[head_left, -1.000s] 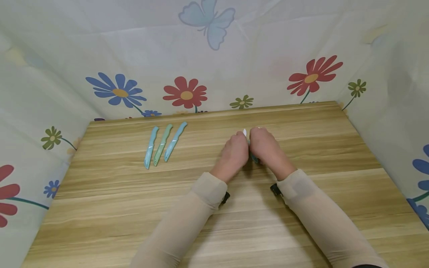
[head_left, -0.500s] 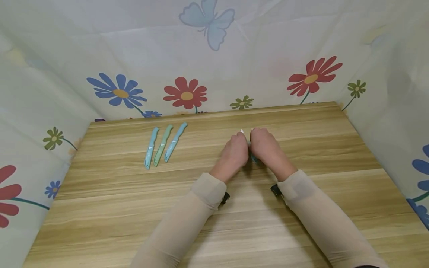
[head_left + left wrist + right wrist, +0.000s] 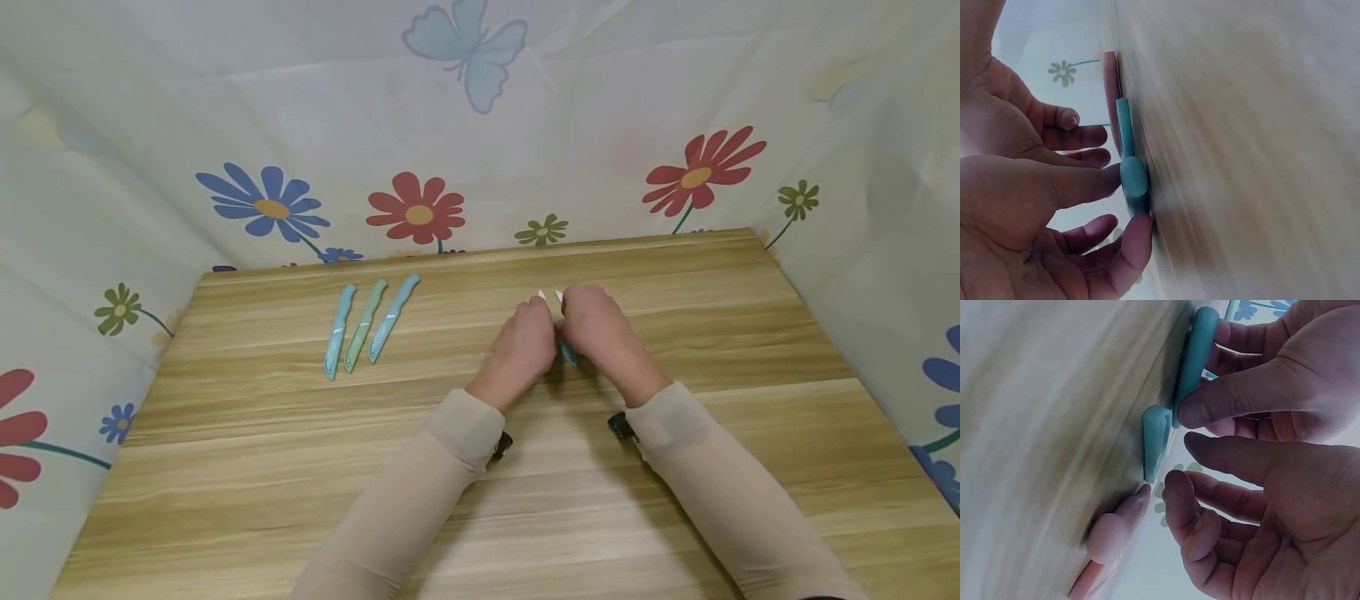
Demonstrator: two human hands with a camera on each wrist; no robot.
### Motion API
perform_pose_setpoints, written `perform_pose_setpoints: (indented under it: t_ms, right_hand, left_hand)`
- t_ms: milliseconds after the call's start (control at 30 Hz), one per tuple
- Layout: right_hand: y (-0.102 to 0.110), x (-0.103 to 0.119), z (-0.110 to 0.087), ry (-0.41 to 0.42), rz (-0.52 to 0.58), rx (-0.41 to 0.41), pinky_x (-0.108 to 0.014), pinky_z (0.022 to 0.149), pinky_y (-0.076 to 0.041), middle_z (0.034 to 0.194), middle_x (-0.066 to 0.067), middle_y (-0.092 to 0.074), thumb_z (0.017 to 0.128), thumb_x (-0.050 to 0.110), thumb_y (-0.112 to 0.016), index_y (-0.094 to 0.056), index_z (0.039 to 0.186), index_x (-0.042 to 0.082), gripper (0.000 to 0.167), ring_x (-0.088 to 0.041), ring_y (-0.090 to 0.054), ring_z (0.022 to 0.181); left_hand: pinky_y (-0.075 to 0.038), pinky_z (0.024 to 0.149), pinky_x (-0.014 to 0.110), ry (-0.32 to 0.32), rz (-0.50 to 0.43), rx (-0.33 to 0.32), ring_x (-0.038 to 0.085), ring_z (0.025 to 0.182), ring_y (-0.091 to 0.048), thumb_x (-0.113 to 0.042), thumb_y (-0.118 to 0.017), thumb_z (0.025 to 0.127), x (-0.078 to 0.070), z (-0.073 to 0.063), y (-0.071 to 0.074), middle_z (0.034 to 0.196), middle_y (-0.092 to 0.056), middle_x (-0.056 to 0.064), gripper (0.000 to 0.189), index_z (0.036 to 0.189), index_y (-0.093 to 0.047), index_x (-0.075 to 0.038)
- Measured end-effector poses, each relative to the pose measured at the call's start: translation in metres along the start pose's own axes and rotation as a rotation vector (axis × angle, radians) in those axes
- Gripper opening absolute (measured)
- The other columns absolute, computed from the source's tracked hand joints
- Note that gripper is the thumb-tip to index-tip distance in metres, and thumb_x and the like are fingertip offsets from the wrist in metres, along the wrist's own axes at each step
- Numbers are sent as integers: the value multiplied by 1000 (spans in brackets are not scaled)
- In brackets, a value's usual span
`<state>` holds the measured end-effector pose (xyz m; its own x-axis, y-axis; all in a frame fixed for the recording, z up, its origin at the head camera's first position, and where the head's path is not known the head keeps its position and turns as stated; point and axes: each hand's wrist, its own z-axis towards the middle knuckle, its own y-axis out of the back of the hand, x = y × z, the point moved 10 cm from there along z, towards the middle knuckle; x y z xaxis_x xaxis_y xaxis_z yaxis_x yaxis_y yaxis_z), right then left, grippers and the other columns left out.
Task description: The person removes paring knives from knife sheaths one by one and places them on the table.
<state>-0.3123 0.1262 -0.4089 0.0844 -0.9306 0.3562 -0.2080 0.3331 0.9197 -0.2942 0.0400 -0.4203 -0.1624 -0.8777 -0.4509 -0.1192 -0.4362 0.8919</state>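
Note:
In the head view my left hand [image 3: 523, 340] and right hand [image 3: 598, 327] meet near the table's middle. A blue sheath end [image 3: 568, 355] shows beneath them, and a small white tip [image 3: 542, 294] shows beyond the left fingers. In the right wrist view the left thumb and fingers pinch a teal knife [image 3: 1196, 353]. The right thumb and fingers, loosely bent, stand apart with nothing between them. Close by lie a lighter teal piece [image 3: 1155, 440] and a pink, round-ended piece [image 3: 1107, 539]. The left wrist view shows a long pink piece [image 3: 1111, 94] beyond the teal.
Three sheathed knives lie side by side at the table's left: a blue knife [image 3: 340, 331], a green knife [image 3: 365, 325] and another blue knife [image 3: 393, 318]. A flower-printed curtain [image 3: 480, 150] closes off the wooden table's [image 3: 300, 467] back and sides.
The white tip by the left fingers has shifted slightly left. A second white tip now shows by the right fingers, and the right hand has moved slightly right. The three knives stay put.

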Motion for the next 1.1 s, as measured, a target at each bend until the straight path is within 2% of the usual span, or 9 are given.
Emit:
perform_pose_setpoints:
  t_ms: [100,167,300,400,500,667,900,1100]
  right_hand:
    - [-1,-1,-1,-8,8,10,-32,53,-37,63,-3,-44,99,15,-72,-51,67,9,38,-20,-44,57]
    - [-1,-1,-1,-12,12,12,-33,56,-40,68,-5,-51,99,15,-72,-56,73,6,32,-21,-48,61]
    - [-1,0,-3,-10,12,5,-39,68,-51,89,-13,-68,100,16,-72,-68,94,0,18,-27,-60,75]
    - [1,3,-4,7,6,-14,-46,81,-56,107,-19,-73,101,17,-73,-71,111,-3,23,-32,-68,91]
    - [4,7,-8,29,3,-37,-51,90,-57,118,-21,-73,101,19,-74,-70,122,-4,31,-36,-70,104]
    - [8,14,-15,60,4,-76,-51,88,-58,122,-19,-73,102,24,-74,-70,127,-1,36,-37,-72,104]
    - [13,25,-22,127,-5,-128,-51,89,-57,129,-20,-68,102,29,-73,-70,130,3,39,-37,-68,113]
    - [12,40,-29,233,-96,-156,-52,93,-57,130,-19,-66,100,34,-76,-69,135,5,46,-38,-66,117]
  left_hand:
    - [-60,75,44,-3,0,6,34,88,-72,-14,-61,105,2,-1,0,103,-68,21,18,111,-57,2]
    - [-59,74,43,-8,0,9,32,86,-71,-14,-64,103,4,-1,0,103,-67,20,19,112,-57,2]
    - [-60,75,42,-10,27,10,29,86,-70,-15,-69,100,8,-1,3,105,-67,18,26,116,-58,2]
    - [-60,75,43,7,79,-2,30,90,-72,-20,-72,99,12,-2,9,107,-67,16,32,120,-60,1]
    - [-60,73,45,22,125,-9,31,94,-71,-26,-73,100,15,-5,17,110,-67,14,37,124,-61,-1]
    - [-60,79,47,18,172,-21,33,103,-68,-34,-74,100,22,-11,27,115,-66,14,44,128,-62,-3]
    - [-56,88,49,-50,253,-79,35,106,-64,-36,-73,100,33,-18,45,118,-64,13,43,128,-65,-4]
    - [-52,98,53,-100,308,-107,36,116,-61,-40,-75,100,44,-26,61,123,-63,13,48,133,-66,-6]
